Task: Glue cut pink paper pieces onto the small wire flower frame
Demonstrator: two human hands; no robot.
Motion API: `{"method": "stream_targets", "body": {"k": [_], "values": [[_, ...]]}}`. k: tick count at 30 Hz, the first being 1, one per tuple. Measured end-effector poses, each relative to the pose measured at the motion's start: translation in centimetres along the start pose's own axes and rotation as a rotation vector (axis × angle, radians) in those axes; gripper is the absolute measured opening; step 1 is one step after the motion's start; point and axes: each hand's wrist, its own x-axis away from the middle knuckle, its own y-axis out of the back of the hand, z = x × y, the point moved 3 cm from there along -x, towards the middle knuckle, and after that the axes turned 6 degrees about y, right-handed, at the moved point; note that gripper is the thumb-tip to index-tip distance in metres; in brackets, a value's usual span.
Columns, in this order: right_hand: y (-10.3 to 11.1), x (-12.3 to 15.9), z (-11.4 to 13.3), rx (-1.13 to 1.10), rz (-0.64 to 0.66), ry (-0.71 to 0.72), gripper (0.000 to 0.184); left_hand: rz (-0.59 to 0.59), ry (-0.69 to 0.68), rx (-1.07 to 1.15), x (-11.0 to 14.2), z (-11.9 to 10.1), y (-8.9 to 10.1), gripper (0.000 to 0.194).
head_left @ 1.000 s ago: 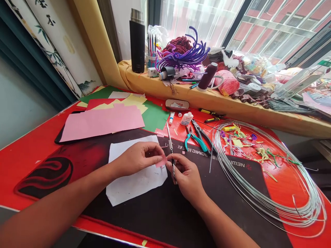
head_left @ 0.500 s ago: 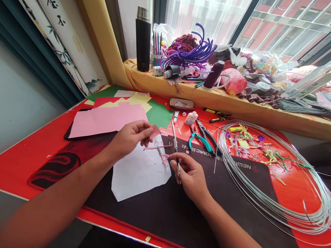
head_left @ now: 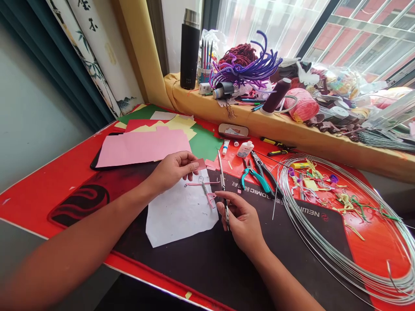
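The left hand (head_left: 173,170) pinches a small pink paper scrap (head_left: 201,164) between thumb and fingers, and the right hand (head_left: 241,222) grips long scissors (head_left: 222,181), blades up. Between the hands, a pink-strung wire figure (head_left: 203,188) lies on white paper (head_left: 180,218).

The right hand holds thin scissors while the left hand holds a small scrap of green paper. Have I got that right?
No: the scrap in the left hand is pink paper, not green, as the head view shows. The right hand does hold the thin scissors.
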Motion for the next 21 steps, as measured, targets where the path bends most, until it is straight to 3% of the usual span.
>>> {"method": "stream_targets", "body": {"k": [13,21], "values": [[0.1,0.0,0.0,0.013,0.007,0.009,0.037,0.015,0.016,0.066,-0.3,0.3,0.0,0.028],[-0.1,0.4,0.1,0.001,0.117,0.052,0.043,0.009,0.098,0.211,-0.5,1.2,0.0,0.028]]}}
